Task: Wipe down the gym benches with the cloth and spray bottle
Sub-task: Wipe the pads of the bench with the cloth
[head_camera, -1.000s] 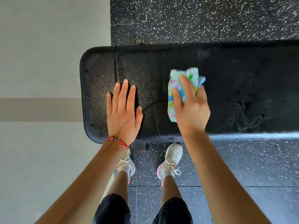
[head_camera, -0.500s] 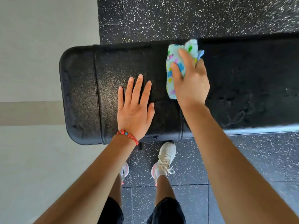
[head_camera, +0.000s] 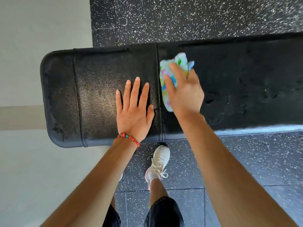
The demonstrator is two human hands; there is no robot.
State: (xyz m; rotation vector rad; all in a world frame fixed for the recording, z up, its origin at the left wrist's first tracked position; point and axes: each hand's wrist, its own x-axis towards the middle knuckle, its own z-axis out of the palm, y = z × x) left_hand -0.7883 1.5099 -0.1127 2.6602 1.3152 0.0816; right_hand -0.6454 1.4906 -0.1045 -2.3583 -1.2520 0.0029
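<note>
Looked straight down on a black padded bench [head_camera: 101, 99] running left to right across the view, rounded end at the left, a seam crossing the pad just right of the middle. Left hand [head_camera: 134, 112] lay flat on the pad just left of that seam, palm down, fingers straight and slightly apart, thumb out toward the seam, holding nothing. Wore a red and blue beaded bracelet [head_camera: 128, 138] at the wrist, right over the near edge of the bench. Right hand [head_camera: 185, 92] pressed a crumpled cloth [head_camera: 169, 74] against the pad just right of the seam; pale cloth with small coloured patches and a blue corner poking out past the knuckles. Forefinger and thumb lay across the top of the cloth, spread a little; other fingers hidden behind the hand, so cannot tell whether curled round it. Hand somewhat blurred. Cloth touching the bench, bunched under the palm and sticking out beyond the fingertips toward the far edge. Faint smears visible on the darker stretch of pad to the right. Below the bench, one white laced shoe [head_camera: 159, 163] stood on speckled dark rubber tiles [head_camera: 246, 161]; pale smooth floor [head_camera: 32, 169] to the left. Dark shorts at the bottom edge.
</note>
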